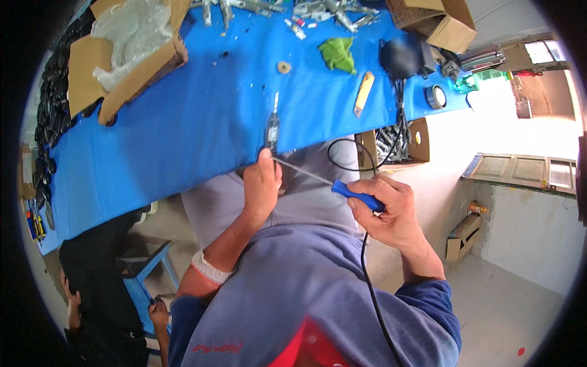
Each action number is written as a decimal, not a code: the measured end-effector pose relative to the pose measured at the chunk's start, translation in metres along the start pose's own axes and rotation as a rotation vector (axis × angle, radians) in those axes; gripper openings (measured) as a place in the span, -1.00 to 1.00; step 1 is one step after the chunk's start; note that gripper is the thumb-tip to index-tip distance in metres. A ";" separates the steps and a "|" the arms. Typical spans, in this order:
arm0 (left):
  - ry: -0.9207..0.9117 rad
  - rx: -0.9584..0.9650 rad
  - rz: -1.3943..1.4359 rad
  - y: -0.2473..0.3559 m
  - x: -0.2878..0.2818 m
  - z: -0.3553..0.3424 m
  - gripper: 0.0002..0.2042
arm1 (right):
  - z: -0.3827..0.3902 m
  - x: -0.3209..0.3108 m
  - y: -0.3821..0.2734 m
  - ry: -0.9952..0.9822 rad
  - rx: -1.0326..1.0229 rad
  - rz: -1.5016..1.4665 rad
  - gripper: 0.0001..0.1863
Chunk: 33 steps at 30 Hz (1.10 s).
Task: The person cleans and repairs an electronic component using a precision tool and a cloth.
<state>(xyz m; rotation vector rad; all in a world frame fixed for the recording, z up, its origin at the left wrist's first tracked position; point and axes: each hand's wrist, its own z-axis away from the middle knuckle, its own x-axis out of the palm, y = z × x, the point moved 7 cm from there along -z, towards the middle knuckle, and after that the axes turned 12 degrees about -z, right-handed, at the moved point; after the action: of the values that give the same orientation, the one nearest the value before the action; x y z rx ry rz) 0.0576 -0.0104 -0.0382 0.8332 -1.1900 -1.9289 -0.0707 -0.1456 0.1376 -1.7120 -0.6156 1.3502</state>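
My left hand point(263, 183) pinches the near end of a slim pen-like device point(273, 129), dark grey with a pale narrow tip pointing away from me, at the front edge of the blue-covered table point(202, 122). My right hand point(391, 208) is wrapped round the blue handle of a screwdriver point(358, 194). The screwdriver's thin shaft runs leftward to my left fingertips, by the device's near end. Whether its tip touches the device is too small to tell.
A cut cardboard box point(92, 73) with clear plastic and a heap of black parts point(58, 92) lie left. Farther back are metallic pieces point(336, 12), a green cloth point(337, 55) and a yellow-handled cutter point(364, 94). A black cable point(365, 263) hangs beside my right arm. Another person's hand point(159, 315) shows lower left.
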 end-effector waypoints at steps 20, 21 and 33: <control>-0.003 -0.248 0.248 -0.007 -0.005 0.011 -0.42 | -0.101 0.004 0.095 0.409 0.156 0.071 -0.74; -0.012 -0.244 0.247 -0.005 -0.004 0.011 -0.41 | -0.103 0.002 0.095 0.428 0.119 0.124 -0.75; -0.065 -0.246 0.242 -0.005 -0.002 0.009 -0.39 | -0.125 0.012 0.095 0.473 -0.029 0.338 -0.76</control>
<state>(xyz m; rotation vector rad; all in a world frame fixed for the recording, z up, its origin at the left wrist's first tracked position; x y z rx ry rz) 0.0505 -0.0032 -0.0392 0.4777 -1.0140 -1.8652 0.0401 -0.2248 0.0585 -2.1312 -0.0791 1.0927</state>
